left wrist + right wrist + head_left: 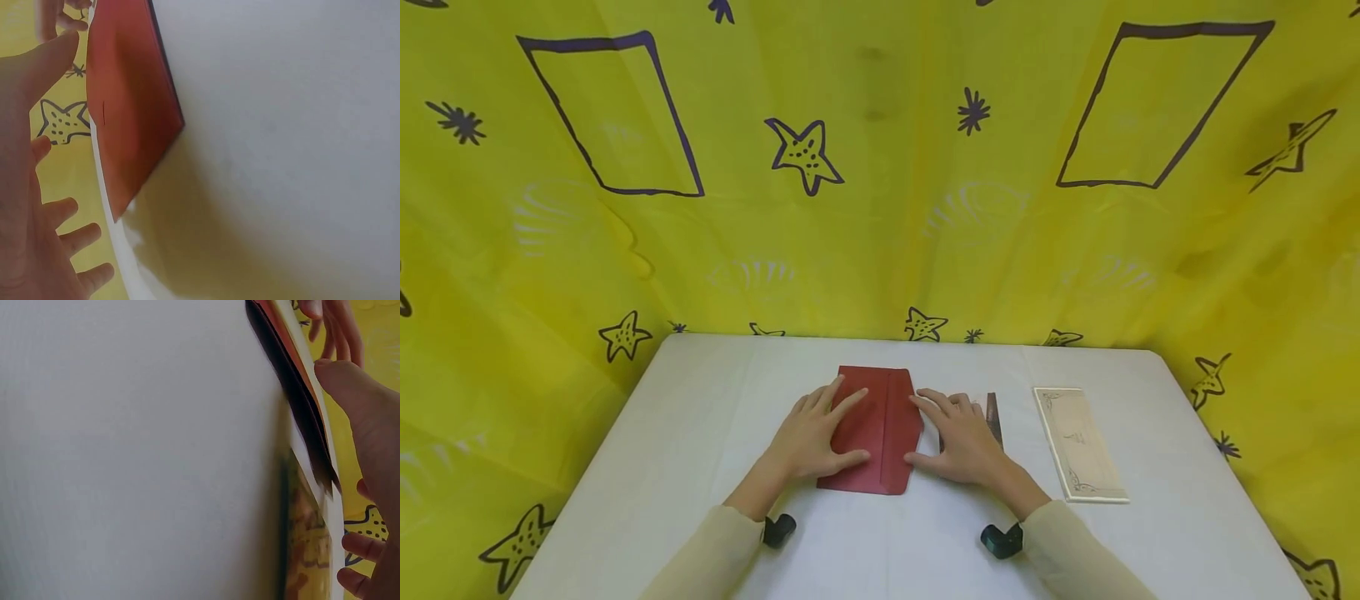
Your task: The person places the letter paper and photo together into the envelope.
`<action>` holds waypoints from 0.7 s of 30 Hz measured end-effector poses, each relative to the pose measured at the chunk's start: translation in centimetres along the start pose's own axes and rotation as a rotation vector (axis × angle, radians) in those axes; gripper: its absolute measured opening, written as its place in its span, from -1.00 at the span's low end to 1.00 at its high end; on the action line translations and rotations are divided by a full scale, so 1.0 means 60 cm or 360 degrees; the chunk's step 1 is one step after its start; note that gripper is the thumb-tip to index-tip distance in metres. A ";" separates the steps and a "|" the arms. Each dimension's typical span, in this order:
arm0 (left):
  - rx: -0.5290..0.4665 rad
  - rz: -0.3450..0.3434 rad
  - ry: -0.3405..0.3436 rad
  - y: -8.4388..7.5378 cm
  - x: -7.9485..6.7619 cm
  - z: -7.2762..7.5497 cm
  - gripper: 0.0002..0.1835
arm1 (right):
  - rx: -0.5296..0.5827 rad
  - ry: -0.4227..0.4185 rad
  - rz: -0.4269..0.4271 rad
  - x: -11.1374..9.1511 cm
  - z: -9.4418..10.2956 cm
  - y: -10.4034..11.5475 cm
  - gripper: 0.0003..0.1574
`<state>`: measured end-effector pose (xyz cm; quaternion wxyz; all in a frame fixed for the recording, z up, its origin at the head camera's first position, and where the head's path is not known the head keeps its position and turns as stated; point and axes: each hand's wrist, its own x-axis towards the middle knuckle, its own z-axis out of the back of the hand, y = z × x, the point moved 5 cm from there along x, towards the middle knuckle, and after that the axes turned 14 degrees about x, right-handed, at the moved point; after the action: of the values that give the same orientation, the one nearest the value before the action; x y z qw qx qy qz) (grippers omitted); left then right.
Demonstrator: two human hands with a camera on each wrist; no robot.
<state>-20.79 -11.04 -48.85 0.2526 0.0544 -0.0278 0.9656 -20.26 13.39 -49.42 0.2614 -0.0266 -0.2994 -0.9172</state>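
Note:
A red envelope (863,433) lies on the white table, its flap (901,429) unfolded toward the right. My left hand (811,433) is spread over the envelope's left part, thumb and fingers apart; whether it presses the paper cannot be told. At the flap's right edge is my right hand (964,437), fingers loosely bent and nothing visible in its grasp. Partly covered by that hand lies a dark brown flat piece (993,417), which shows a coloured picture (309,550) in the right wrist view. The left wrist view shows the envelope's corner (140,106) beside the left hand.
To the right lies a cream card or booklet (1081,446) with ornamented corners. The white table (700,417) ends at a yellow curtain (880,233) with stars drawn on it, which rises behind and at both sides. Dark wrist devices (1002,542) sit below both hands.

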 end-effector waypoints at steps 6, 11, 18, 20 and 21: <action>-0.0024 -0.0019 0.0063 -0.009 0.008 -0.002 0.03 | -0.0057 0.0083 -0.0062 0.000 -0.018 0.002 0.09; -0.0044 -0.0026 0.0122 -0.014 0.011 -0.004 0.03 | -0.0094 0.0108 -0.0049 -0.002 -0.023 0.005 0.10; -0.0040 -0.0011 0.0163 -0.018 0.022 0.006 0.03 | -0.0132 0.0113 -0.0060 -0.003 -0.024 0.000 0.12; -0.0038 -0.0010 0.0204 -0.021 0.023 0.006 0.02 | -0.0124 0.0123 -0.0067 -0.003 -0.026 -0.002 0.12; -0.0039 -0.0008 0.0229 -0.022 0.023 0.006 0.02 | -0.0117 0.0126 -0.0070 -0.002 -0.027 -0.002 0.12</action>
<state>-21.33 -9.23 -48.31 0.2569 -0.0181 -0.0212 0.9660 -20.02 12.64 -50.85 0.2518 0.0067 -0.2554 -0.9335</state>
